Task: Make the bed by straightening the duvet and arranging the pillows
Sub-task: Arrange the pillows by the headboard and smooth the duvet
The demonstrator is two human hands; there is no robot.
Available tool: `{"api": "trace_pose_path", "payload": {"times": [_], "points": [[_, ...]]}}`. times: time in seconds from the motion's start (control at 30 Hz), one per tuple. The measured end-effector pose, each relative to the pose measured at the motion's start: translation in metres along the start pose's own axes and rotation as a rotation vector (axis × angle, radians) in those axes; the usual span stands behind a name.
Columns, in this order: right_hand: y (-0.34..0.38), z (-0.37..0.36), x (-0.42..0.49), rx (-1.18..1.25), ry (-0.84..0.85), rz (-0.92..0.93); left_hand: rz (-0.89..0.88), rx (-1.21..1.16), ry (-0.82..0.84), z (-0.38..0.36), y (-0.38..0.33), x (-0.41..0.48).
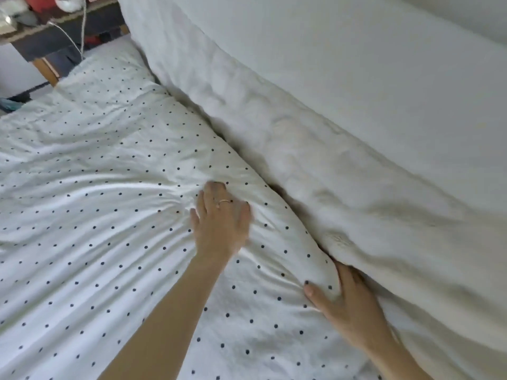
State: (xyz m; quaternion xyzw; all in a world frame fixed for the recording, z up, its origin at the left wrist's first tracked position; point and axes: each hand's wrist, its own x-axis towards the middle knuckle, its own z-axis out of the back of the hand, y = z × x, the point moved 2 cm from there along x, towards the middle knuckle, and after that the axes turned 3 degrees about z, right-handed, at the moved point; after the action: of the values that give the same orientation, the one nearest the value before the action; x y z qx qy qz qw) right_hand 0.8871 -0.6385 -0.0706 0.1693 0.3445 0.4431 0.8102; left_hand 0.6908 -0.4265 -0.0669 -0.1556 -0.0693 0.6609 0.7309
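The right hand's thumb lies on top of the duvet's folded edge. Its other fingers go down out of sight into the dark gap between the duvet and the white pillow, so the right hand grips that edge with a bulge of cloth pinched under the thumb. The wrist and forearm run off towards the lower right corner.

The left hand lies palm down on the duvet a little farther along the same edge. Its fingers are held together and fairly straight, pointing towards the pillow and pressing on the cloth. The fingertips are blurred, so whether they dig in cannot be told. A thin ring sits on one finger. Creases in the cloth fan out from this hand towards the bed's left side.

The duvet, white with small dark dots, covers the bed from the lower edge up to the pillow, and it is rumpled over most of its surface. The pillow is plain and wrinkled; it runs along the head end of the bed and touches the duvet's edge along its length.

Beyond the bed's far left corner stands a dark table with a wooden leg. A white cable hangs down from it.
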Motion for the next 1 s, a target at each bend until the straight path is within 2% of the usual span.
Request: {"api": "trace_pose_path", "payload": {"times": [0.03, 0.1, 0.13, 0.17, 0.2, 0.23, 0.3, 0.33, 0.37, 0.4, 0.47, 0.53, 0.63, 0.73, 0.8, 0.83, 0.87, 0.9, 1.0], "points": [[-0.015, 0.002, -0.014, 0.08, 0.038, -0.038, -0.201, -0.006, -0.008, -0.002, -0.022, -0.017], [-0.04, 0.0, -0.038, 0.219, 0.094, -0.113, -0.604, 0.113, 0.153, -0.008, -0.056, -0.047], [-0.055, -0.001, -0.055, 0.229, 0.082, -0.155, -0.736, 0.207, 0.267, -0.014, -0.071, -0.061], [-0.061, -0.002, -0.064, 0.184, 0.052, -0.197, -0.813, 0.287, 0.312, -0.019, -0.078, -0.065], [-0.063, 0.0, -0.072, 0.131, -0.008, -0.228, -0.872, 0.324, 0.269, -0.018, -0.086, -0.067], [-0.058, 0.005, -0.077, 0.066, -0.116, -0.238, -0.928, 0.307, 0.126, -0.012, -0.096, -0.062], [-0.046, 0.028, -0.08, -0.048, -0.437, -0.171, -0.979, 0.168, -0.272, 0.004, -0.115, -0.051], [-0.039, 0.037, -0.074, -0.105, -0.564, -0.114, -0.936, 0.113, -0.411, 0.009, -0.119, -0.044], [-0.037, 0.043, -0.068, -0.166, -0.631, -0.071, -0.863, 0.103, -0.439, 0.005, -0.122, -0.041], [-0.042, 0.041, -0.063, -0.223, -0.658, -0.041, -0.764, 0.133, -0.367, -0.007, -0.125, -0.043], [-0.064, 0.024, -0.061, -0.313, -0.659, 0.013, -0.602, 0.177, -0.121, -0.044, -0.124, -0.067], [-0.082, 0.004, -0.07, -0.292, -0.681, 0.092, -0.477, 0.122, -0.05, -0.059, -0.113, -0.091], [-0.081, -0.025, -0.097, -0.337, -0.69, 0.16, -0.339, 0.012, -0.058, -0.04, -0.077, -0.115], [-0.034, -0.072, -0.138, -0.225, -0.459, 0.512, -0.181, 0.051, 0.011, -0.029, -0.011, -0.144], [-0.032, -0.108, -0.162, -0.354, -0.219, 0.804, -0.1, 0.122, 0.088, -0.035, 0.028, -0.169], [-0.05, -0.112, -0.169, -0.478, -0.124, 0.869, -0.079, 0.139, 0.111, -0.039, 0.042, -0.185], [-0.076, -0.108, -0.168, -0.579, -0.084, 0.832, -0.071, 0.143, 0.124, -0.041, 0.051, -0.198], [-0.11, -0.098, -0.164, -0.631, -0.089, 0.708, -0.083, 0.147, 0.13, -0.041, 0.055, -0.209], [-0.193, -0.04, -0.17, -0.674, -0.305, 0.065, -0.23, 0.181, 0.142, -0.04, 0.052, -0.251]]}}
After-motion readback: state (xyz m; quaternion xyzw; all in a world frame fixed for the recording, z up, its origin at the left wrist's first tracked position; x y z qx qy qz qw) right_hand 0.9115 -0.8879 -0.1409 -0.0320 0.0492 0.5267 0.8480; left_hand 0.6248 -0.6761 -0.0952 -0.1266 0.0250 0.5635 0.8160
